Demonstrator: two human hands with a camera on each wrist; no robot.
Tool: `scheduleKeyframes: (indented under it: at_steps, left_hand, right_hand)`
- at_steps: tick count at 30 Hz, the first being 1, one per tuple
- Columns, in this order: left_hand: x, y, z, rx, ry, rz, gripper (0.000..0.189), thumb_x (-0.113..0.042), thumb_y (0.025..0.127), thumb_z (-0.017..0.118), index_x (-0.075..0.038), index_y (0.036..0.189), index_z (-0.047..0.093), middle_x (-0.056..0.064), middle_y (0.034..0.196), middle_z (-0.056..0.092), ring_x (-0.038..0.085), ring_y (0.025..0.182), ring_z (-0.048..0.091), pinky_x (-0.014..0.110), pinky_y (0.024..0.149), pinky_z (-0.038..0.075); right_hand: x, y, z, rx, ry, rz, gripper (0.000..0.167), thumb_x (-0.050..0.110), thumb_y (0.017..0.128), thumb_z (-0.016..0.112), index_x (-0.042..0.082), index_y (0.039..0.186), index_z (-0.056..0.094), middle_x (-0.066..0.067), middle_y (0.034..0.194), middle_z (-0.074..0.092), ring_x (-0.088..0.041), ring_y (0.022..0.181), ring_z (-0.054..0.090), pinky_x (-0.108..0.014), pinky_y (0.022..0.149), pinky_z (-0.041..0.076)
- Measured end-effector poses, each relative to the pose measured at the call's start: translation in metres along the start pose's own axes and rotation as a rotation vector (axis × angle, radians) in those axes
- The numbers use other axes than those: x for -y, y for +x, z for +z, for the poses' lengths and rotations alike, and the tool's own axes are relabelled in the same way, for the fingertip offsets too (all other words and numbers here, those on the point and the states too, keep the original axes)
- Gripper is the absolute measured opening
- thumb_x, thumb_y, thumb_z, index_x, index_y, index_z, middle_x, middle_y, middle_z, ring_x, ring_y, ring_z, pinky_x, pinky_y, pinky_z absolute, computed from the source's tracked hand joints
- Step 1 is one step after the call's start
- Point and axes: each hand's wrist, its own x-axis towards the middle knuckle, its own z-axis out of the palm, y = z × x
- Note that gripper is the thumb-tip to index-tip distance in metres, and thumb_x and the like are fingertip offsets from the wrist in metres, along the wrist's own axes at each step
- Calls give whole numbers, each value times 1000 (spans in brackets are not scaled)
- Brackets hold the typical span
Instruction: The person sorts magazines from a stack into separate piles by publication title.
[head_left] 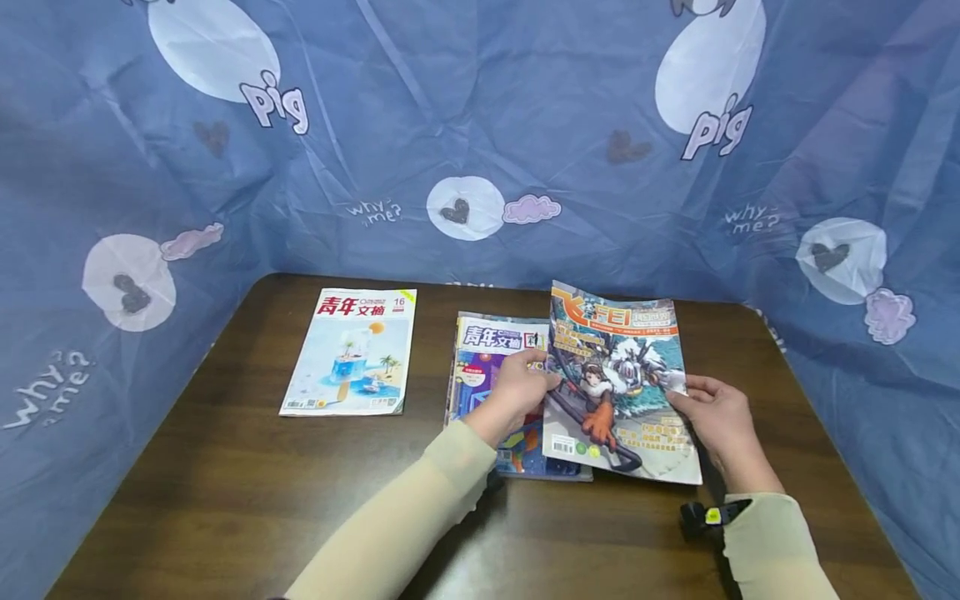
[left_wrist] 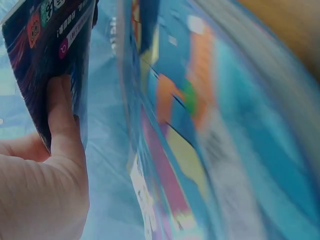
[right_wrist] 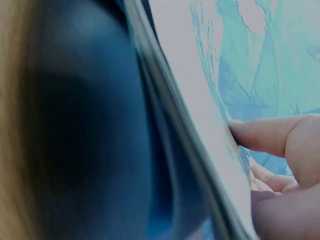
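Observation:
A magazine (head_left: pixel 615 392) with a big "FEI" title and a cartoon figure is lifted and tilted above the table's right side. At its left edge, my left hand (head_left: pixel 521 392) grips it; the left wrist view shows fingers (left_wrist: pixel 62 110) against its dark cover (left_wrist: pixel 37 65). The right edge is pinched by my right hand (head_left: pixel 720 425), its thumb (right_wrist: pixel 260 132) on the pale page side in the right wrist view. Beneath the lifted magazine and my left hand lies a stack of magazines (head_left: pixel 474 354) topped by a purple-blue cover, partly hidden.
On the left of the brown wooden table (head_left: pixel 225 492) another magazine (head_left: pixel 348 358) lies flat, with a popsicle on its white cover. Blue patterned cloth (head_left: pixel 480 125) hangs behind and along both sides of the table. A black wrist device (head_left: pixel 705 517) sits at my right sleeve.

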Motion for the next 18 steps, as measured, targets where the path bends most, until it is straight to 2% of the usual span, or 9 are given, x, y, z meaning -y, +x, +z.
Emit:
scheduleKeyframes:
  at_steps: [6, 10, 14, 18]
  left_hand:
    - [-6, 8, 28, 6, 10, -2, 47, 6, 90, 68, 2, 136, 59, 10, 94, 64, 18, 68, 66, 34, 62, 59]
    - [-6, 13, 44, -5, 14, -11, 47, 7, 91, 68, 0, 136, 59, 9, 86, 65, 16, 63, 63, 34, 58, 58]
    - [-6, 18, 61, 1, 13, -21, 38, 8, 91, 68, 0, 128, 63, 8, 82, 66, 17, 61, 63, 34, 55, 58]
    - [-7, 23, 75, 11, 18, -19, 30, 9, 90, 69, 1, 120, 66, 8, 87, 63, 20, 65, 65, 37, 56, 59]
  right_hand:
    - [-4, 8, -17, -59, 14, 63, 52, 18, 102, 63, -7, 145, 47, -25, 127, 62, -7, 81, 64, -25, 64, 55]
    - [-9, 14, -25, -82, 36, 97, 53, 20, 103, 60, -5, 148, 45, -26, 135, 57, -7, 83, 62, -26, 65, 56]
    - [-17, 18, -35, -108, 28, 118, 55, 21, 103, 60, -4, 149, 45, -26, 138, 55, -7, 82, 62, -26, 64, 55]
    - [-22, 25, -48, -136, -4, 134, 57, 24, 102, 60, -5, 149, 44, -27, 139, 53, -11, 87, 61, -24, 62, 54]
